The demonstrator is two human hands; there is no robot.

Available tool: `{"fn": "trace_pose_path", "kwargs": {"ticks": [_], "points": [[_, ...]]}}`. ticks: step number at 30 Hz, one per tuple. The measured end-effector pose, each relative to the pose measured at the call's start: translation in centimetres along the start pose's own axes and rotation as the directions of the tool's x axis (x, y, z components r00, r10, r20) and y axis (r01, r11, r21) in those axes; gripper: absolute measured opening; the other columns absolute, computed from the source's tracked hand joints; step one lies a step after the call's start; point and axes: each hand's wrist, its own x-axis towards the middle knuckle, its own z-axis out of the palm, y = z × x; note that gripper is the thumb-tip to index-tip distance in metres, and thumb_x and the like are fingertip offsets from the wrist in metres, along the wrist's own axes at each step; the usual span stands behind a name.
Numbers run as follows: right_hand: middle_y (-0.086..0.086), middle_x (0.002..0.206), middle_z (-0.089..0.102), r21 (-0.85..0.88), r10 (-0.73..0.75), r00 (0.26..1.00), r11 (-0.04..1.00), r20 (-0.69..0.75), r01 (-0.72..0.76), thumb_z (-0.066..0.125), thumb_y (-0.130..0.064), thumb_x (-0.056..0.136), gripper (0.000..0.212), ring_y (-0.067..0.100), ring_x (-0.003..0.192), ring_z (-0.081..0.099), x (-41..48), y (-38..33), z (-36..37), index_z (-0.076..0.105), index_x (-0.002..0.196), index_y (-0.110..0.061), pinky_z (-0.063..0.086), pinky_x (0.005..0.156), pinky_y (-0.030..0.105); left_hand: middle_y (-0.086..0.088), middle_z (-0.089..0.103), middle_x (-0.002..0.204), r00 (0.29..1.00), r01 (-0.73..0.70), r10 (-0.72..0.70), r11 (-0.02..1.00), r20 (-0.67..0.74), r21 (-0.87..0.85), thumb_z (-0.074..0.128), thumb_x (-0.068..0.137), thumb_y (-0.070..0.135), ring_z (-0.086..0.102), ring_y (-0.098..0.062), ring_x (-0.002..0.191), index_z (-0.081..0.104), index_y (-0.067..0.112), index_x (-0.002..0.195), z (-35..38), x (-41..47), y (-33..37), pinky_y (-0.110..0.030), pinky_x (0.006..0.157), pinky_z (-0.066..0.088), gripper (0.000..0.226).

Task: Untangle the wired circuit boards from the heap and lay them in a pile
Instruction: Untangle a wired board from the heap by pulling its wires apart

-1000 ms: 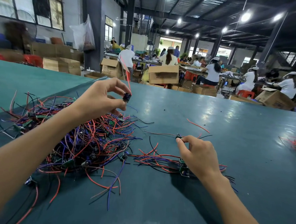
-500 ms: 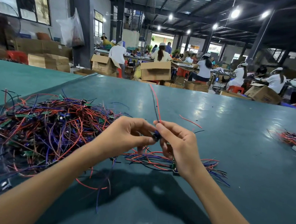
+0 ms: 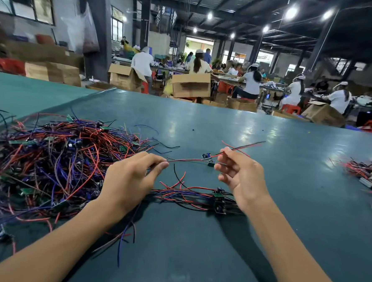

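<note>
Checking the ledger, the first clerk asks: "Item one, the hands?"

"Left hand: thumb and forefinger pinched on thin red and black leads at one end. Right hand: fingertips pinched on the leads at the other end, remaining fingers loosely spread. Between them, off the table, one small wired circuit board with dark components. Held taut, probably to straighten the leads so that it lies flat with the others."

"Where does it go?"

"Sorted pile of boards with red, blue and black wires combed one way, directly beneath the hands on the teal table top. Tangled heap of red, purple and black wires and green boards, left of the pile, its edge beneath the left wrist; kept apart, likely so finished stock is not mixed back in. Heap large, pile small: task judged early."

"Containers?"

"Open brown cardboard cartons beyond the far edge; contents cannot be told. A second bundle of wired boards lies loose at the right edge, in no container."
</note>
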Motion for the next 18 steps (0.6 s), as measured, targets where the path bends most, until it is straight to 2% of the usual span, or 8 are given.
{"fn": "trace_pose_path", "kwargs": {"ticks": [2, 5, 9, 13, 17, 18], "points": [[0.008, 0.078, 0.073, 0.026, 0.036, 0.999, 0.999, -0.027, -0.035, 0.067, -0.016, 0.094, 0.012, 0.018, 0.062, 0.071, 1.1, -0.5, -0.9, 0.069, 0.094, -0.005, 0.053, 0.047, 0.024, 0.012, 0.072, 0.095, 0.997, 0.071, -0.07, 0.996, -0.027, 0.053, 0.068, 0.094, 0.037, 0.067, -0.017, 0.077, 0.074, 0.028, 0.107, 0.1, 0.2, -0.2, -0.036, 0.066, 0.054, 0.016], [0.018, 0.086, 0.073, 0.152, 0.113, 0.992, 0.983, -0.052, -0.104, 0.06, -0.008, 0.098, 0.015, 0.022, 0.066, 0.074, 3.3, -0.9, -2.0, 0.064, 0.105, 0.005, 0.06, 0.056, 0.028, 0.012, 0.07, 0.097, 0.993, 0.114, -0.112, 0.99, -0.019, 0.084, 0.067, 0.095, 0.035, 0.066, -0.018, 0.077, 0.071, 0.027, 0.115, 0.3, 0.2, -0.2, -0.035, 0.065, 0.052, 0.022], [0.021, 0.078, 0.073, 0.272, 0.191, 0.98, 0.947, -0.053, -0.17, 0.052, -0.002, 0.102, 0.014, 0.026, 0.065, 0.075, 6.2, -1.1, -2.4, 0.06, 0.098, 0.009, 0.062, 0.058, 0.032, 0.01, 0.071, 0.099, 0.991, 0.117, -0.122, 0.987, 0.045, 0.108, 0.064, 0.096, 0.033, 0.069, -0.018, 0.093, 0.071, 0.027, 0.113, 0.6, -0.1, -0.1, -0.036, 0.068, 0.054, 0.019], [0.022, 0.074, 0.071, 0.266, 0.293, 0.952, 0.928, -0.085, -0.262, 0.046, 0.003, 0.103, 0.016, 0.029, 0.066, 0.073, 7.9, -1.0, -1.4, 0.058, 0.093, 0.009, 0.063, 0.059, 0.036, 0.009, 0.072, 0.105, 0.985, 0.119, -0.133, 0.984, 0.108, 0.129, 0.06, 0.097, 0.034, 0.068, -0.019, 0.1, 0.071, 0.027, 0.112, 0.9, -0.2, -0.1, -0.04, 0.073, 0.055, 0.02], [0.024, 0.089, 0.064, 0.392, 0.386, 0.92, 0.858, -0.067, -0.332, 0.041, 0.006, 0.103, 0.016, 0.034, 0.081, 0.066, 8.8, -0.8, -0.5, 0.057, 0.102, 0.012, 0.058, 0.088, 0.039, 0.008, 0.072, 0.101, 0.982, 0.116, -0.135, 0.982, 0.128, 0.151, 0.059, 0.097, 0.032, 0.068, -0.019, 0.097, 0.072, 0.027, 0.108, 1.1, -0.4, -0.3, -0.039, 0.07, 0.054, 0.017], [0.024, 0.09, 0.065, 0.428, 0.388, 0.92, 0.841, -0.05, -0.331, 0.042, 0.006, 0.103, 0.016, 0.035, 0.082, 0.066, 9.0, -1.0, -0.1, 0.057, 0.105, 0.013, 0.058, 0.087, 0.039, 0.008, 0.071, 0.1, 0.982, 0.12, -0.141, 0.98, 0.129, 0.157, 0.059, 0.097, 0.032, 0.068, -0.019, 0.097, 0.071, 0.027, 0.108, 1.1, -0.4, -0.3, -0.039, 0.07, 0.054, 0.017]]}}
